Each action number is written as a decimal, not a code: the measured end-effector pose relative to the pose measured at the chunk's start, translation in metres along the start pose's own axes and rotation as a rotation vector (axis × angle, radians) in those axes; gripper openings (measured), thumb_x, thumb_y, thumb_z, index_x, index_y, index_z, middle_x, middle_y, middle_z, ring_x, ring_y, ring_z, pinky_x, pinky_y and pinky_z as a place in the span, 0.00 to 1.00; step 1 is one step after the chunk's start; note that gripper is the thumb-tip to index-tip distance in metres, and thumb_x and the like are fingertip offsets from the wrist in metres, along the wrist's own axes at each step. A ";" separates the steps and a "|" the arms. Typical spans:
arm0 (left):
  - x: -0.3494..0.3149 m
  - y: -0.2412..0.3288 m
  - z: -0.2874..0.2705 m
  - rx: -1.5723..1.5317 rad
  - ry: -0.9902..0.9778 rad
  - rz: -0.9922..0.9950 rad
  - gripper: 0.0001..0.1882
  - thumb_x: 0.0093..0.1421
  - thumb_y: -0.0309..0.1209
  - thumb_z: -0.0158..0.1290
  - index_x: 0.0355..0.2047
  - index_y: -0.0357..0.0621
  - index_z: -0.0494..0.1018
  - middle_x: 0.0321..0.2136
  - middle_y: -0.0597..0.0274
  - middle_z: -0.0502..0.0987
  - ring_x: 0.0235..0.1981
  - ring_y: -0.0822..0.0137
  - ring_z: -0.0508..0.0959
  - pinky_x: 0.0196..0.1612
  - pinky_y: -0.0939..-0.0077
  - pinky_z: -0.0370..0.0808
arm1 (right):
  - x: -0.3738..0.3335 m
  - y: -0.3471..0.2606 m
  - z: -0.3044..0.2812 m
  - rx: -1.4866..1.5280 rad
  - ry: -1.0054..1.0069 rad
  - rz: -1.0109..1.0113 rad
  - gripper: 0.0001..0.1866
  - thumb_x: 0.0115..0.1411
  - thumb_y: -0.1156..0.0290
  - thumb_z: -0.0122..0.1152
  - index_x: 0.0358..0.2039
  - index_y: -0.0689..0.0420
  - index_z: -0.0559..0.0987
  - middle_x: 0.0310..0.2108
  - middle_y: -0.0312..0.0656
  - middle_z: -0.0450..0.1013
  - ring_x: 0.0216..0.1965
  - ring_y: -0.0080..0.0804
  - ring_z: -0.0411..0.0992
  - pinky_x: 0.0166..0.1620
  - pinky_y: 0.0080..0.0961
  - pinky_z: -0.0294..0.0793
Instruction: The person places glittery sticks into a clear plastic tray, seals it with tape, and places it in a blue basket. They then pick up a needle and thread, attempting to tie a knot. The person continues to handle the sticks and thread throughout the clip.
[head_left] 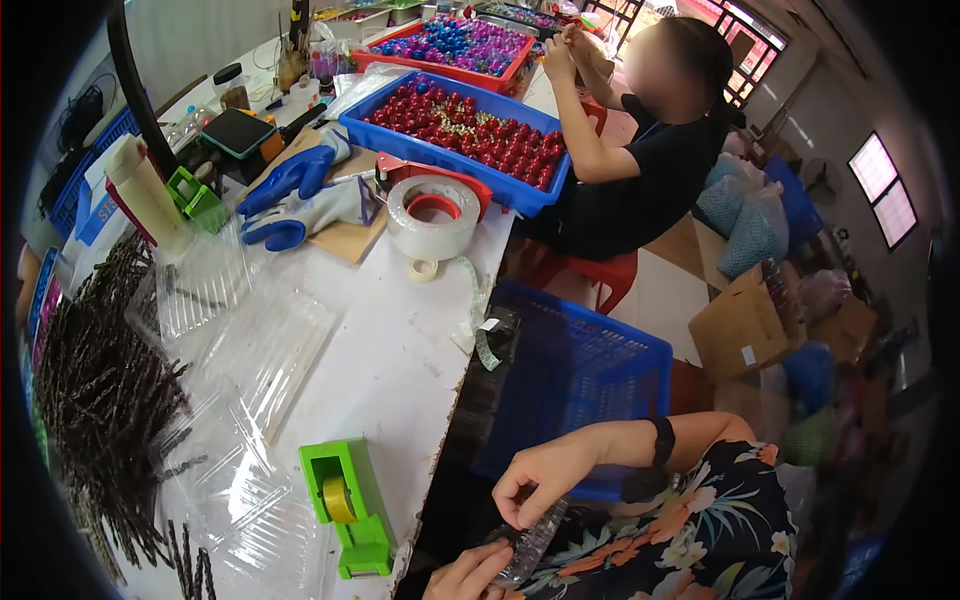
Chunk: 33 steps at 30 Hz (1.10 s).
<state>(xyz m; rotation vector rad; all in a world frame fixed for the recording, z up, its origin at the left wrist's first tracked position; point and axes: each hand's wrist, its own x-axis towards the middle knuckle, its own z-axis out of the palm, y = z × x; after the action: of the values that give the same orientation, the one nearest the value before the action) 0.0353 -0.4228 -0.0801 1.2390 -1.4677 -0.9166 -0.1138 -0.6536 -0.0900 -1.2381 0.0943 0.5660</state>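
Worn on the head, the left fisheye looks down from beside the near end of the white table (400,330) and faces along it; the right hand (545,482) and left hand (468,573), beside its edge, appear close.

A blue tray (525,199) of glossy red balls (515,150) stands near a red tray (440,74).
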 end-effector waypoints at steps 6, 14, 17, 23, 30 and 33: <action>-0.002 0.009 0.006 0.016 0.029 -0.008 0.25 0.50 0.16 0.54 0.51 0.40 0.71 0.45 0.44 0.76 0.35 0.47 0.80 0.34 0.66 0.79 | -0.001 0.002 0.005 0.049 0.018 0.004 0.09 0.64 0.69 0.60 0.38 0.62 0.79 0.33 0.34 0.75 0.37 0.19 0.70 0.42 0.20 0.70; -0.004 0.017 0.011 0.016 0.134 -0.042 0.23 0.51 0.16 0.53 0.49 0.39 0.72 0.43 0.46 0.78 0.30 0.49 0.80 0.29 0.69 0.77 | -0.019 -0.016 0.016 -0.241 0.031 -0.158 0.14 0.65 0.67 0.58 0.47 0.60 0.78 0.43 0.39 0.73 0.44 0.27 0.72 0.48 0.25 0.70; 0.005 0.025 0.010 0.086 0.100 -0.018 0.20 0.53 0.17 0.53 0.48 0.40 0.72 0.42 0.47 0.78 0.33 0.50 0.80 0.32 0.67 0.77 | -0.025 -0.020 0.024 -0.282 0.102 -0.159 0.14 0.65 0.66 0.57 0.47 0.59 0.79 0.43 0.37 0.74 0.43 0.24 0.72 0.47 0.23 0.72; 0.009 0.008 0.019 0.179 -0.004 0.043 0.27 0.45 0.16 0.56 0.49 0.39 0.73 0.45 0.51 0.78 0.39 0.53 0.82 0.39 0.69 0.81 | -0.041 -0.018 0.031 -0.219 0.254 -0.104 0.12 0.65 0.70 0.55 0.46 0.59 0.79 0.40 0.37 0.78 0.40 0.22 0.74 0.45 0.21 0.73; 0.018 -0.002 0.034 -0.248 0.365 -0.127 0.27 0.56 0.24 0.64 0.55 0.36 0.67 0.45 0.56 0.77 0.43 0.68 0.78 0.44 0.75 0.76 | -0.056 -0.013 0.033 0.356 0.604 -0.560 0.22 0.71 0.56 0.48 0.53 0.64 0.71 0.41 0.44 0.75 0.45 0.25 0.74 0.49 0.22 0.73; 0.030 -0.004 0.038 -0.437 0.352 -0.101 0.34 0.56 0.26 0.64 0.59 0.37 0.59 0.53 0.57 0.69 0.51 0.67 0.74 0.53 0.72 0.72 | -0.062 -0.010 0.042 0.219 0.636 -0.702 0.27 0.71 0.52 0.47 0.56 0.64 0.66 0.46 0.48 0.73 0.49 0.27 0.72 0.52 0.23 0.72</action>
<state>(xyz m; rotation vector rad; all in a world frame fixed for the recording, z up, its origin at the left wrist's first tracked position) -0.0010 -0.4544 -0.0872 1.0838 -0.8773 -0.9662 -0.1727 -0.6399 -0.0445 -1.1043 0.2344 -0.4470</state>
